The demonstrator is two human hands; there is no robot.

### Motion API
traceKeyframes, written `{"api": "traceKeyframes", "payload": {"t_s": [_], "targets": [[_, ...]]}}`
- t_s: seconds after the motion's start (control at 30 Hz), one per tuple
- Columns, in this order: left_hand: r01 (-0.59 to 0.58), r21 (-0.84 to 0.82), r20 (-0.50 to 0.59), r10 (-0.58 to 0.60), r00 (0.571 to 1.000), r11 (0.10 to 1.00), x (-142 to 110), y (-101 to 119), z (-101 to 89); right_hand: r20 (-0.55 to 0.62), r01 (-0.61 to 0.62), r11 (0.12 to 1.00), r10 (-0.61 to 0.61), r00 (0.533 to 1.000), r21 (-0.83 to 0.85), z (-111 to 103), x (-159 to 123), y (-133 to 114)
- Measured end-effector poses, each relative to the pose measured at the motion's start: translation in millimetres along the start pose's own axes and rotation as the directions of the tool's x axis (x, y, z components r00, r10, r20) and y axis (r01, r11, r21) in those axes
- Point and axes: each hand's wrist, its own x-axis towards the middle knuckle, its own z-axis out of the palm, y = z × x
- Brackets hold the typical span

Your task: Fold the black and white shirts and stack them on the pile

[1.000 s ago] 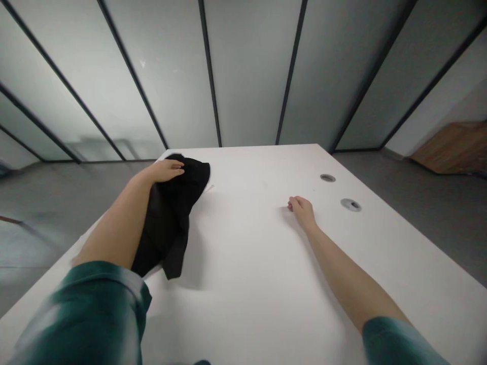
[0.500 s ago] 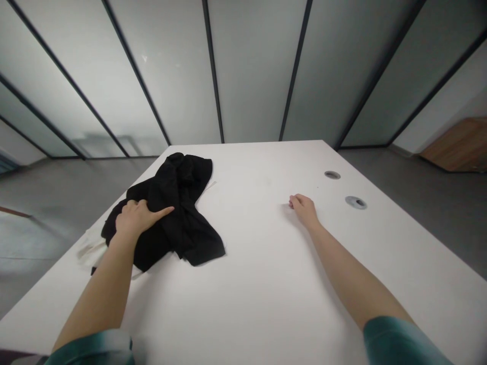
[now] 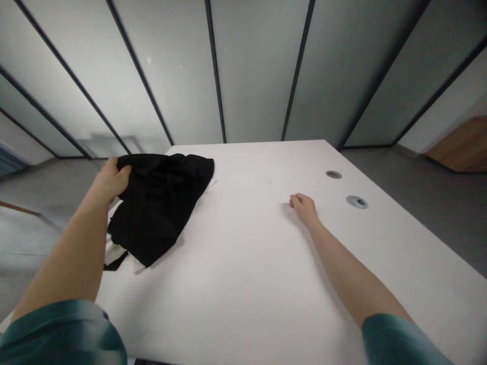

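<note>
L hand (image 3: 109, 178) pinches raised far-L edge of blk cloth (image 3: 163, 203); cloth's on L side of table (image 3: 243, 284), pale fabric (image 3: 114, 250) at near-L end. R hand (image 3: 304, 208) curled closed, contents can't tell.

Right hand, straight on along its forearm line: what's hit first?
Likely the frosted glass wall beyond the white table; the black cloth is left of that line. Height is unclear, so the right hand might brush the table first.
</note>
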Motion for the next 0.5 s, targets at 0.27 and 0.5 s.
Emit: {"api": "traceKeyframes", "payload": {"t_s": [0.27, 0.5], "targets": [[-0.200, 0.457, 0.398, 0.002, 0.918, 0.867, 4, 3, -5.6, 0.012, 0.003, 0.999, -0.002, 1.000, -0.035, 2, 2, 3], [-0.396, 0.331, 0.435, 0.234, 0.870, 0.857, -72, 9, 106.3, 0.013, 0.006, 0.999, -0.005, 1.000, -0.043, 2, 3, 4]]}}
